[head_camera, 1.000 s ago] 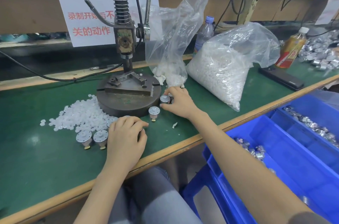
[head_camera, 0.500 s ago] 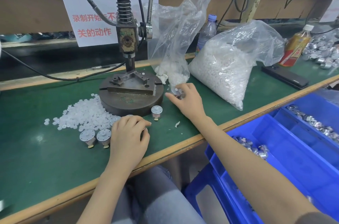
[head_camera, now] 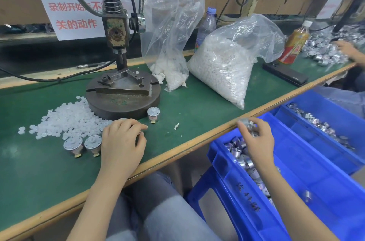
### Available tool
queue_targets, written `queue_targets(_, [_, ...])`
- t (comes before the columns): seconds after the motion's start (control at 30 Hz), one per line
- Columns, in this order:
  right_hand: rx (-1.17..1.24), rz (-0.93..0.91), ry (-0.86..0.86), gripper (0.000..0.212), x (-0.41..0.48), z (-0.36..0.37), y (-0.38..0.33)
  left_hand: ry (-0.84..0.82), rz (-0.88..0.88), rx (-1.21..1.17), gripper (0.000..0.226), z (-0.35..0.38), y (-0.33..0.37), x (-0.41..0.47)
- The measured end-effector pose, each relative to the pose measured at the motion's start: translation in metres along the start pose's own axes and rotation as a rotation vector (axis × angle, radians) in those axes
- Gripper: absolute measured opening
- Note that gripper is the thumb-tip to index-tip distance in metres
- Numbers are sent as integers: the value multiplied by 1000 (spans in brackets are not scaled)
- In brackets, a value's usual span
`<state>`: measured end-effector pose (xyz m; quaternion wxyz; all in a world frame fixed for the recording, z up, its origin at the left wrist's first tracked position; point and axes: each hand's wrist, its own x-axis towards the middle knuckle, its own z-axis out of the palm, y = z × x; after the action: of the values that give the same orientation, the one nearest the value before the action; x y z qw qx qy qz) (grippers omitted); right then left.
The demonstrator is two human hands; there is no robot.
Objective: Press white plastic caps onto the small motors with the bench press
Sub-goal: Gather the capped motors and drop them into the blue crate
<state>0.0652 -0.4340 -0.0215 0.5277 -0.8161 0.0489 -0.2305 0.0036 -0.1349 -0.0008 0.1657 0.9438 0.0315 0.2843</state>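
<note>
Off the bench point(head_camera: 197, 114) edge, right hand point(head_camera: 258, 140) pinches motor point(head_camera: 245, 123) above bin point(head_camera: 316, 181); left hand point(head_camera: 120, 142) curled, hold unclear.

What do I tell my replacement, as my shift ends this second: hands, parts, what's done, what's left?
Left hand rests curled on the green mat beside the loose white caps; what it covers is hidden.
Right hand pinches a small motor above the near blue bin of motors.
No motor sits under the bench press.
Two motors stand by the left hand, a third motor by the press base.
Done: cannot tell which are capped.
Left: likely cap and press the standing motors, then more from the bin.
</note>
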Motion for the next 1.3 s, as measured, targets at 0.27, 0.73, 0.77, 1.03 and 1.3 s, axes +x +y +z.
queue_targets(0.27, [-615,126,-241,33,9,-11,100,-14,3,2,23,0,1,0])
queue_targets(0.73, [-623,198,-198,49,10,20,85,-47,-15,-30,24,-3,1,0])
queue_targets(0.77, [-546,146,-140,46,6,19,74,-49,-13,-35,24,-3,1,0])
queue_targets(1.03, [-324,-494,3,9,-22,31,-43,107,-147,-257,24,-5,-1,1])
queue_targets(1.3, [-326,-486,-711,50,-34,117,-106,319,-499,-429,32,-19,-5,2])
